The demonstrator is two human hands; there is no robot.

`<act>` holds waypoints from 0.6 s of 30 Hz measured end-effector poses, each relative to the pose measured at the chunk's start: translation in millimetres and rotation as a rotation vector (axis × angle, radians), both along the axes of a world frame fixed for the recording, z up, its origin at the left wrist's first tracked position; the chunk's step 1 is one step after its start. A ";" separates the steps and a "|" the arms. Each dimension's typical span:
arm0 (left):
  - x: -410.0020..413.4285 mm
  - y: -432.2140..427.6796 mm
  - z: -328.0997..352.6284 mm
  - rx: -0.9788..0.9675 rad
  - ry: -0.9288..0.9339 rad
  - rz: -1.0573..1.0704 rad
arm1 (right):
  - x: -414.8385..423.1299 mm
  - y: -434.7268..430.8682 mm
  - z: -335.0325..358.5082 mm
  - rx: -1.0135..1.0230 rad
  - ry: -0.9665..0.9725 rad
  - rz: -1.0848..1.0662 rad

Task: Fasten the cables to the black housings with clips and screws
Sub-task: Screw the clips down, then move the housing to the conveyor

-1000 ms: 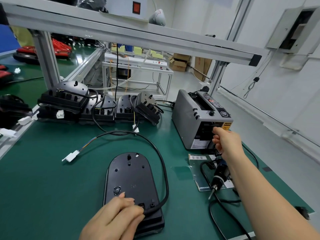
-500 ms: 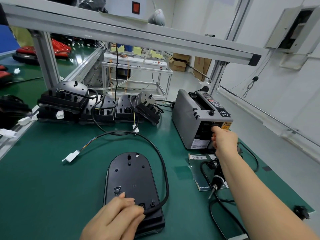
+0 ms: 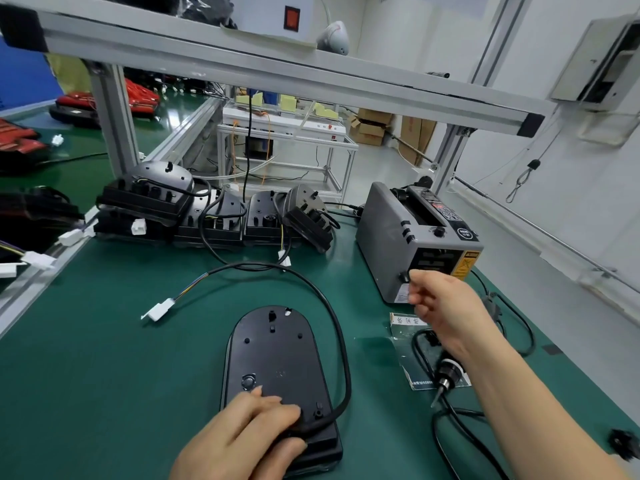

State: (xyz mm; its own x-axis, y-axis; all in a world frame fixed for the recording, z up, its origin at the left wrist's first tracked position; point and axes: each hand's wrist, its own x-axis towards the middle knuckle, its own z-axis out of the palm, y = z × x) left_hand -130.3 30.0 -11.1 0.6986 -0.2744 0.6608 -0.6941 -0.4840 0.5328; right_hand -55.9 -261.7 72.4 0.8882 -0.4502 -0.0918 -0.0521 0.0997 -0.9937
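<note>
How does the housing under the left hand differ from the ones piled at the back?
The front housing lies flat and alone, left hand resting on its near end; the back housings sit crowded in a row, some stacked or tilted, untouched. All are black with cables attached.

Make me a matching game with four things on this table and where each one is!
Things:
1. housing
2. plug
3. dispenser
4. screwdriver

Places:
A. lying partly on a sheet
B. white, on the mat, left of the housing
C. grey, right by the right hand
D. black, under the left hand

Right pairs: 1-D, 2-B, 3-C, 4-A.
</note>
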 end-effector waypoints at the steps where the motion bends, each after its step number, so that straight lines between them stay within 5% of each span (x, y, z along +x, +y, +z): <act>1: 1.2 0.9 0.1 0.005 -0.023 0.010 | -4.6 9.1 1.5 -0.047 0.010 0.078; 6: 1.9 12.7 19.5 -0.071 -0.011 0.056 | -21.6 61.8 12.4 -0.223 0.030 0.404; 12: 33.6 36.6 29.4 -0.327 0.383 0.287 | -24.1 111.6 15.3 -0.298 -0.016 0.716; 18: 55.7 30.3 30.6 -0.203 0.643 0.162 | -19.1 137.4 8.1 -0.633 0.028 0.948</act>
State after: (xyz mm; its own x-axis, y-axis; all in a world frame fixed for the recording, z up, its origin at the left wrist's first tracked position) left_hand -74.6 60.3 19.5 0.9905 -0.0481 0.1290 -0.1374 -0.4025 0.9051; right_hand -75.0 -124.3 80.5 0.8966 0.4282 -0.1125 0.1375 -0.5108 -0.8486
